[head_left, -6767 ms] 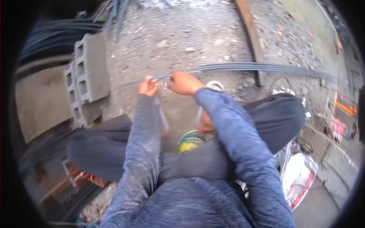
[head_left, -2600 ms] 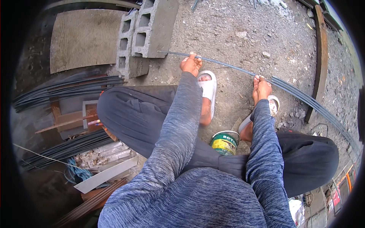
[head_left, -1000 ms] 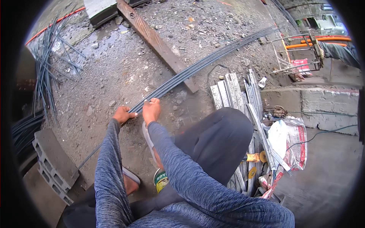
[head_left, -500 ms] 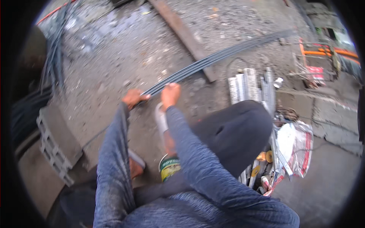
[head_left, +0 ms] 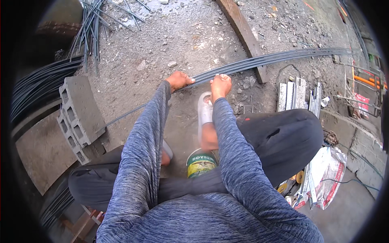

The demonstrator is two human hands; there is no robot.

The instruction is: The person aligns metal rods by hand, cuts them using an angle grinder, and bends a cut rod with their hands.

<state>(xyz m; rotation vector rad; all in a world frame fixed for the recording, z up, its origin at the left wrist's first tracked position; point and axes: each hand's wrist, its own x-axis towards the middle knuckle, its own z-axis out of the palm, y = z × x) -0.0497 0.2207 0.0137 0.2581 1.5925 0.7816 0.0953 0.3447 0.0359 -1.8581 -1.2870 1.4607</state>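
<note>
My left hand (head_left: pixel 180 81) is closed on grey ribbed steel bars (head_left: pixel 239 66), its thumb along their near end. My right hand (head_left: pixel 221 84) is closed just right of it, at the same bars. The bundle runs off to the right over a wooden beam (head_left: pixel 239 28); a single bar (head_left: pixel 127 113) runs left to hollow concrete blocks (head_left: pixel 81 109). Below my hands are my white slide sandal (head_left: pixel 205 105) and a green and yellow bucket (head_left: pixel 201 163), which I sit on or over.
Loose cut bars (head_left: pixel 93 24) lie at top left, coiled dark bars (head_left: pixel 36 89) at left. Metal strips (head_left: pixel 298 91), a torn sack (head_left: pixel 330 174) and a concrete ledge (head_left: pixel 356 141) are at right, with orange pipes (head_left: pixel 364 79) and a metal frame beyond.
My view has swung left since half a second ago. Since 2.6 seconds ago, my hands have come closer together, now at the bundle's end. Both have stayed closed at the bars.
</note>
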